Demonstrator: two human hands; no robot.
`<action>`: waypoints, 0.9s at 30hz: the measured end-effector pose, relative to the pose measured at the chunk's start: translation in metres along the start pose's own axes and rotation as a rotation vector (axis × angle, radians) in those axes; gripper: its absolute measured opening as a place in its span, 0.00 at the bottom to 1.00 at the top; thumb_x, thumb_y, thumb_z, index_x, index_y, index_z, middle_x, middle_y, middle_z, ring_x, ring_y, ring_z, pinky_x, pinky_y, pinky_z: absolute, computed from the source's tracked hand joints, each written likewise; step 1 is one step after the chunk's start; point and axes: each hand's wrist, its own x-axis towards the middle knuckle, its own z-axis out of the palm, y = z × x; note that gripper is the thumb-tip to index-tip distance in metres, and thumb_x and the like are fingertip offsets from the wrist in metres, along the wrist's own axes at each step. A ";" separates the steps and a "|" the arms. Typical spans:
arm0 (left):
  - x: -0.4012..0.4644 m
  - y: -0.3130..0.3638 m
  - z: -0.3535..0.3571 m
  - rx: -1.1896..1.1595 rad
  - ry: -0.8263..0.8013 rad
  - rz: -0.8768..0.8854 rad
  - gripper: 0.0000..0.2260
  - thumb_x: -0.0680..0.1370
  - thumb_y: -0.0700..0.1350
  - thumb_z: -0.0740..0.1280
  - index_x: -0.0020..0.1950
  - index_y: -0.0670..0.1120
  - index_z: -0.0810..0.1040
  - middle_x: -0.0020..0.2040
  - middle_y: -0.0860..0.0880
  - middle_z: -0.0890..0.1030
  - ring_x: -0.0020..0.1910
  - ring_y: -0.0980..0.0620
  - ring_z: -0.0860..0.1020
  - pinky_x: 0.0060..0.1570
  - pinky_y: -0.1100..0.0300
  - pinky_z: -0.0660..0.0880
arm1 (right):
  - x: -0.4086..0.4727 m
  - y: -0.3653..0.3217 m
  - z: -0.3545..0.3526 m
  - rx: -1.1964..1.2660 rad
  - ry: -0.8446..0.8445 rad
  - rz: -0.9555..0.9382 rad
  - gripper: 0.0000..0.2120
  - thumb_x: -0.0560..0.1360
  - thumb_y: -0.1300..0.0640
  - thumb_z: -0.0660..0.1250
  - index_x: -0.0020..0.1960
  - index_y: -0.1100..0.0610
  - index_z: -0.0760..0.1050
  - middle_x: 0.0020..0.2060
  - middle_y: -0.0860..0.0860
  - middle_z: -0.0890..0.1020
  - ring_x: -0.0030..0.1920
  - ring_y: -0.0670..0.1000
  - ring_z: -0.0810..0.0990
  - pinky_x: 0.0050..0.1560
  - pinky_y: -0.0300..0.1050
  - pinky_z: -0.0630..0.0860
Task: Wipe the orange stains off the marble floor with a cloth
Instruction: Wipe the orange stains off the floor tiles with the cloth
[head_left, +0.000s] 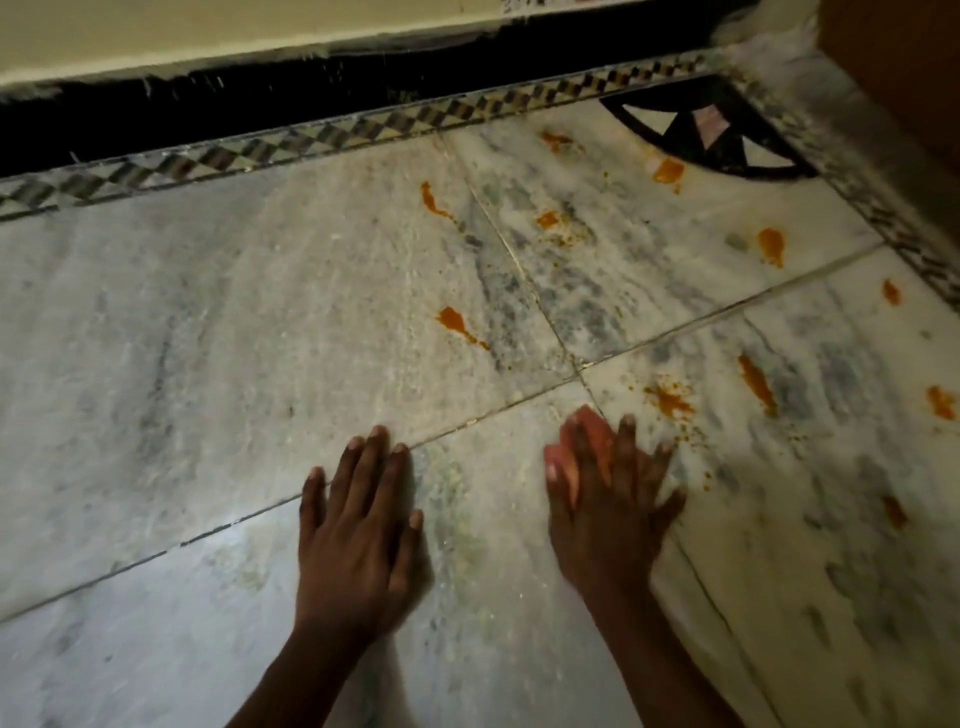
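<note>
Spreading across nearly the whole view, the marble floor (218, 322) is lying pale and grey-veined, crossed by thin dark joints. Along its far edge a checkered border (322, 137) is running below a black skirting (260, 104) and a cream wall (208, 36); a black inlay (691, 135) is sitting in the far right corner. Orange stains (457, 322) are dotting the floor's right half, from the inlay down to the near right. The left hand (358, 525) is resting flat on the marble, its grip wide and empty. The right hand (613, 499), blurred, is pressing fingers-spread on a small pinkish cloth (576, 447), just short of the nearest stain (670, 400).
</note>
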 end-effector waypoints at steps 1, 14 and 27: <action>0.000 -0.001 0.000 -0.011 0.009 0.016 0.29 0.82 0.56 0.57 0.84 0.50 0.67 0.87 0.49 0.59 0.86 0.47 0.59 0.80 0.36 0.59 | 0.024 -0.018 0.003 0.039 -0.001 0.024 0.31 0.82 0.31 0.47 0.84 0.36 0.56 0.86 0.52 0.52 0.85 0.68 0.46 0.77 0.79 0.52; 0.151 -0.075 -0.001 0.086 0.013 0.041 0.34 0.83 0.64 0.54 0.85 0.47 0.63 0.87 0.46 0.60 0.85 0.45 0.59 0.81 0.41 0.60 | 0.052 -0.039 0.009 -0.003 0.055 0.028 0.33 0.81 0.29 0.45 0.84 0.36 0.56 0.85 0.55 0.59 0.83 0.67 0.57 0.77 0.75 0.57; 0.155 -0.077 0.005 0.078 0.051 -0.110 0.33 0.82 0.63 0.56 0.85 0.49 0.64 0.87 0.49 0.59 0.86 0.48 0.58 0.82 0.40 0.56 | 0.120 -0.098 0.016 0.029 0.034 -0.002 0.32 0.81 0.28 0.44 0.83 0.33 0.55 0.86 0.55 0.52 0.85 0.68 0.48 0.80 0.73 0.53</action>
